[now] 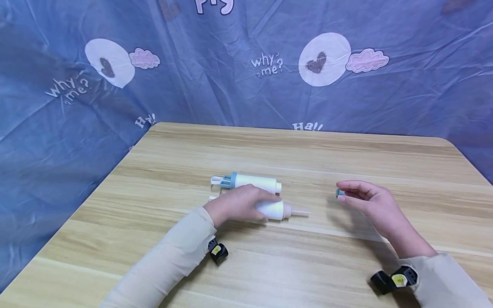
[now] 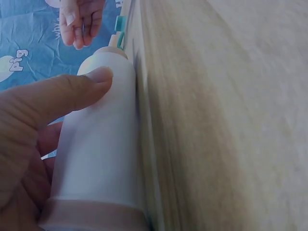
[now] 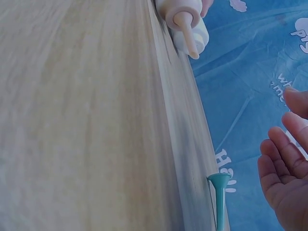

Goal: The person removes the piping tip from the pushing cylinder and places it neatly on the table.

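My left hand (image 1: 240,203) grips a white toy syringe with a pale pink nozzle (image 1: 271,210), which lies along the table, nozzle pointing right. In the left wrist view, the thumb presses on top of its barrel (image 2: 98,139) while the fingers go round the far side. Just behind it lies a second white toy syringe (image 1: 256,182) with a teal collar and a white handle at its left end. Over to the right, my right hand (image 1: 367,203) hovers with relaxed, slightly bent fingers. A teal trumpet-shaped piece (image 3: 220,183) is below that hand, apart from its fingers in the right wrist view.
The wooden table (image 1: 269,265) runs back to a blue printed cloth (image 1: 215,77) that hangs behind it and down its left side. Black wrist cameras (image 1: 218,251) are strapped at both sleeves.
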Available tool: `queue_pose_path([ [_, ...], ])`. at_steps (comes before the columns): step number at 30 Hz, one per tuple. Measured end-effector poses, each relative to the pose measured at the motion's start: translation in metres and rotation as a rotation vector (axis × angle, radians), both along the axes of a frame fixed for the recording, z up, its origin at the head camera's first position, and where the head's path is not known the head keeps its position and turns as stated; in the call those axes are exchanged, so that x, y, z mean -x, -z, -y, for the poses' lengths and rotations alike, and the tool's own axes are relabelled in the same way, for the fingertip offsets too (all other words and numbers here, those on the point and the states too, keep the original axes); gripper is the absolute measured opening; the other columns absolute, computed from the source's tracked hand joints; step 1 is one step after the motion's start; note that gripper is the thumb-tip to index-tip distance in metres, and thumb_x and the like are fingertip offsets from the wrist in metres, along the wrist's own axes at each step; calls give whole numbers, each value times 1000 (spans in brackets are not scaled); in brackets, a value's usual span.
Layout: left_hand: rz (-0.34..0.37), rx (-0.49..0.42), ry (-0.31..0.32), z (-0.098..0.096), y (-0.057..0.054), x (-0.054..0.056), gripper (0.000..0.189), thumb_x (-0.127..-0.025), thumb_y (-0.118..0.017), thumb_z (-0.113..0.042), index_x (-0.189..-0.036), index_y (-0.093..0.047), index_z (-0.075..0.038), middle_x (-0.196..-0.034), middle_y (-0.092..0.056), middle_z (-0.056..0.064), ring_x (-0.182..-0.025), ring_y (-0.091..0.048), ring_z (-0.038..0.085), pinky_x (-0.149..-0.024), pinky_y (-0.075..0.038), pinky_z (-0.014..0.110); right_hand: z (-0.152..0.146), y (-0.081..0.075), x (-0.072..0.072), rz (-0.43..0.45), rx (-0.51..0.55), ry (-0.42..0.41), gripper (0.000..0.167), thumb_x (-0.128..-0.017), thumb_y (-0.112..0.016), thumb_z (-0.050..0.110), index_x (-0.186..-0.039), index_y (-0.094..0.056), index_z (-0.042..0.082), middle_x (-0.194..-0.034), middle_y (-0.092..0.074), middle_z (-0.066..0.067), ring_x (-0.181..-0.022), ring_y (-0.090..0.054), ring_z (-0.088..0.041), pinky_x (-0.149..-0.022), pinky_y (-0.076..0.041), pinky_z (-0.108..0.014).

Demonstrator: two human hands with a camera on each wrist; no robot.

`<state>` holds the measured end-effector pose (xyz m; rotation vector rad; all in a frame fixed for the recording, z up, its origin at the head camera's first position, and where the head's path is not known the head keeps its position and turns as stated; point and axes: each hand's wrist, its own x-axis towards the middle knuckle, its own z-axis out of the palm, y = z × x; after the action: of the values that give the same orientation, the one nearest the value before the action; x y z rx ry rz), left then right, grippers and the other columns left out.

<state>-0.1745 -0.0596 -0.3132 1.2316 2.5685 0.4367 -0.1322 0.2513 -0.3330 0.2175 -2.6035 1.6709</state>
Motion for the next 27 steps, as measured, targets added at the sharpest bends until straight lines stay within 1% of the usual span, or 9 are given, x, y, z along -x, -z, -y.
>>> queue_pose_path([
  [5, -20, 2, 25, 0, 0, -1, 63, -75, -77, -23, -132, -53, -16, -127, -58, 0, -113, -56, 16, -98, -41, 27, 2, 0, 1, -4, -26, 3, 35, -84, -68, 14, -116, -61, 2, -102, -62, 22, -96, -56, 6, -77, -43, -7],
  [7, -32, -3, 37, 0, 0, 0, 63, -74, -77, -23, -132, -53, -15, -127, -59, 0, -112, -56, 15, -98, -41, 26, 3, -1, 1, -4, -29, -1, 35, -84, -68, 14, -116, -61, 2, -102, -62, 23, -95, -56, 7, -77, -43, -7],
  [12, -34, -20, 50, 0, -2, 0, 61, -74, -77, -23, -130, -55, -14, -125, -60, 0, -110, -57, 15, -97, -42, 27, 6, -2, 1, -4, 1, -20, 33, -84, -68, 11, -114, -62, 1, -101, -64, 21, -94, -58, 5, -77, -44, -7],
  [18, -30, -13, 40, 0, -4, -2, 60, -75, -77, -23, -130, -55, -15, -125, -60, -2, -109, -57, 14, -97, -42, 26, 12, -3, 0, 8, 15, -37, 33, -84, -68, 12, -114, -61, -1, -101, -64, 21, -94, -59, 4, -78, -44, -8],
  [23, -38, -32, 26, -1, -9, -4, 59, -75, -76, -24, -130, -55, -18, -123, -62, -2, -103, -58, 13, -91, -45, 27, 17, -6, -3, 21, 0, -42, 36, -84, -68, 14, -115, -60, -3, -101, -63, 22, -95, -59, 3, -78, -44, -8],
  [27, -48, -41, 20, -3, -14, -8, 58, -76, -76, -24, -130, -55, -18, -121, -62, -2, -101, -59, 12, -88, -46, 26, 23, -8, -5, 25, 25, -74, 36, -84, -67, 12, -115, -59, -5, -102, -64, 20, -96, -59, 2, -79, -45, -9],
])
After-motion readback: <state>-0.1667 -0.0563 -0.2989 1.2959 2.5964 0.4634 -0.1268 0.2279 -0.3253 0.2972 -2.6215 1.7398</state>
